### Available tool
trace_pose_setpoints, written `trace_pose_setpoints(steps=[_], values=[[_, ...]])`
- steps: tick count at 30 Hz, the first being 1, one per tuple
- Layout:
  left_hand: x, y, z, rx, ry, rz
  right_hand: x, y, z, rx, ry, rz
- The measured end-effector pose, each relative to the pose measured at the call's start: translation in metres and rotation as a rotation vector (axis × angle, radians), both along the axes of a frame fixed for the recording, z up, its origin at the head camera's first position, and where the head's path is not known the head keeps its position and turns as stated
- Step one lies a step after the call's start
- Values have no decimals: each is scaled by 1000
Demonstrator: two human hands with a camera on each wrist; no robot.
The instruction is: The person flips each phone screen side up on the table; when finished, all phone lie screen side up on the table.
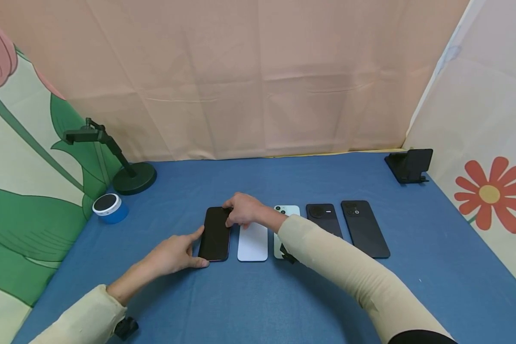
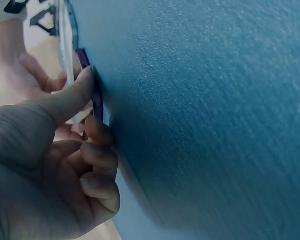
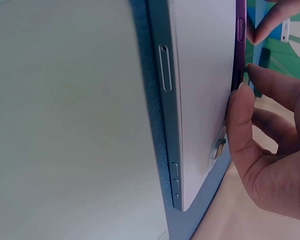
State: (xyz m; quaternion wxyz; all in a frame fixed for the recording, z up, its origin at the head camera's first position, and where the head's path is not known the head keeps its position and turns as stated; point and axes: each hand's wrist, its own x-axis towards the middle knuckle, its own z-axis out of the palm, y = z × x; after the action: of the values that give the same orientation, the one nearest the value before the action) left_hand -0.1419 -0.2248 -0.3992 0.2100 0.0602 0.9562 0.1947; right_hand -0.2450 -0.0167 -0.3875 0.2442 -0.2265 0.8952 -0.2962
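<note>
A dark-screened smartphone (image 1: 214, 235) lies face up at the left end of a row of phones; its purple edge (image 2: 97, 95) shows in the left wrist view. My left hand (image 1: 176, 253) holds its lower left part, thumb at the bottom corner and index finger along the left side. Reaching across from the right, my right hand (image 1: 246, 209) grips the same phone near its top right corner, thumb on the right side. Just beneath that hand is a white phone (image 1: 252, 244), back up, partly covered. A pale green phone (image 1: 277, 247) is partly hidden by my right sleeve.
Two black phones (image 1: 367, 234) lie back up farther right. A dark stand with a round base (image 1: 134, 179) and a blue-and-white round container (image 1: 112, 210) are at the left. A black phone holder (image 1: 409, 166) stands at the back right of the blue tabletop (image 1: 241, 306).
</note>
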Motion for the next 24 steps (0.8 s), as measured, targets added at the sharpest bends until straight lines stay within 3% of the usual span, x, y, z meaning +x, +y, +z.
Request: trace_pose_setpoints(steps=[8, 24], values=[[0, 0, 0, -45, 48, -19, -1, -1, -1, 16, 30, 5], [1, 0, 4, -59, 49, -37, -2, 2, -1, 39, 45, 34]])
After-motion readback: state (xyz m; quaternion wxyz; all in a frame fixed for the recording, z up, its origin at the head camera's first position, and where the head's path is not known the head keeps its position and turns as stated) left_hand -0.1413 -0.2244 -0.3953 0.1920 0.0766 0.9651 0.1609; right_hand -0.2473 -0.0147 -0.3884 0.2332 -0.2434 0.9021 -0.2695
